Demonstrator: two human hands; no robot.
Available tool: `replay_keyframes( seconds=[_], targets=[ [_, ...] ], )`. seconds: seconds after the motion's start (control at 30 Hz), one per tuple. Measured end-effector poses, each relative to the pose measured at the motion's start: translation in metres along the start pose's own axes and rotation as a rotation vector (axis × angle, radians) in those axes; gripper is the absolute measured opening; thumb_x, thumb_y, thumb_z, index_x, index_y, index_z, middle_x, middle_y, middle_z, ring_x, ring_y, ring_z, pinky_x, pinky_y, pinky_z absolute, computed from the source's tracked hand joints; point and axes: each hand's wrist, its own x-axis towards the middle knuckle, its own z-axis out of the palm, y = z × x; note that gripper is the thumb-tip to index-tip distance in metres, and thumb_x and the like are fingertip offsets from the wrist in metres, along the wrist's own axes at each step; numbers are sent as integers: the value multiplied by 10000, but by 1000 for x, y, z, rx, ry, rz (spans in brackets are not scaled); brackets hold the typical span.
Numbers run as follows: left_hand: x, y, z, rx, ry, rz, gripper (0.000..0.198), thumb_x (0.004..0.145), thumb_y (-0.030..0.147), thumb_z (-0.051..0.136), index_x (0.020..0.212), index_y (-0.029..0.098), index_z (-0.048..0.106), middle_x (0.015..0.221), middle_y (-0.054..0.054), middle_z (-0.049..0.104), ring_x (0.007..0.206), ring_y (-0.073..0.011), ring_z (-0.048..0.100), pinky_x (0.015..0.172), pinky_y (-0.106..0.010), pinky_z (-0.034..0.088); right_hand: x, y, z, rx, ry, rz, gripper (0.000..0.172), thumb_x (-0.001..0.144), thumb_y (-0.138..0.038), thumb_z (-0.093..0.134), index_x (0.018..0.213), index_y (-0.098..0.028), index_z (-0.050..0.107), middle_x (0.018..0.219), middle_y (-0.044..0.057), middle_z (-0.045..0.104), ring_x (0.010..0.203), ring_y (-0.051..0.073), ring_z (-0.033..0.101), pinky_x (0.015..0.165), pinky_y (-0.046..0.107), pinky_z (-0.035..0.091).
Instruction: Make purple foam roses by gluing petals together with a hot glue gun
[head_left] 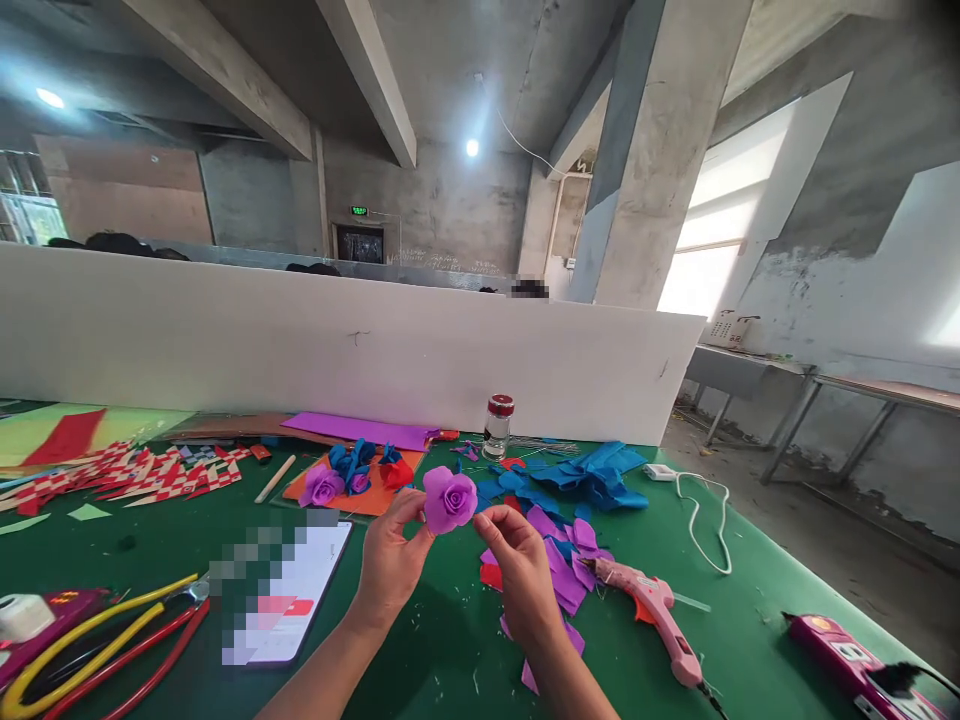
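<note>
From where I stand, the left hand (397,545) has the purple rose (450,498) pinched between thumb and fingers by its left side. The right hand (519,550) has its thumb and forefinger drawn together at the rose's right edge; I can't tell whether they grip a petal. The rose is up between the two hands, above the green table (442,640), its open face turned to the person.

Near the right hand, loose purple pieces (564,580) lie scattered, with the pink glue gun (658,610) just right of them. Farther off are blue pieces (611,475) and a red-capped jar (498,430). Beyond the left hand, another purple flower (322,486) rests on an orange sheet (364,506); a phone (311,590) lies nearer, to the left.
</note>
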Motion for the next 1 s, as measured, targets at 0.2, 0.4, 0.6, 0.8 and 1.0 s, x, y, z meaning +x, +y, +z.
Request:
replay_keyframes(
  seconds=[0.2,0.4,0.6,0.8,1.0],
  targets=[
    [2,-6,4,-263,-9,-304,215,676,377,764,791,196,759,743,-29,701,738,-178,590,728,-282,469,-1,-10,4,136,-46,68,275,719,-430,748,692,-175,650,662,-15,574,645,114,461,639,244,357],
    [4,-5,13,-266,26,-359,283,606,391,811,793,184,763,765,-50,743,763,-204,644,768,-335,507,0,-20,5,263,-43,111,265,625,-408,804,658,-170,692,657,-1,618,655,120,502,672,252,391],
    [3,0,19,-41,56,-235,309,613,402,802,845,201,769,807,-35,758,830,-250,674,815,-387,527,0,-25,5,296,-31,158,277,580,-419,815,635,-174,699,650,-6,623,650,117,505,665,255,386],
    [1,-5,27,-31,96,-185,283,614,309,806,858,174,763,799,-20,749,827,-213,661,834,-344,517,3,-22,-3,306,-77,175,264,589,-405,809,655,-174,699,684,-19,629,654,98,500,689,252,377],
    [-1,-6,32,18,131,-194,268,612,297,795,843,164,765,763,-7,738,736,-180,635,743,-299,519,3,-19,-3,370,-114,268,306,516,-408,842,656,-170,710,662,-25,624,619,84,487,683,253,384]
  ],
)
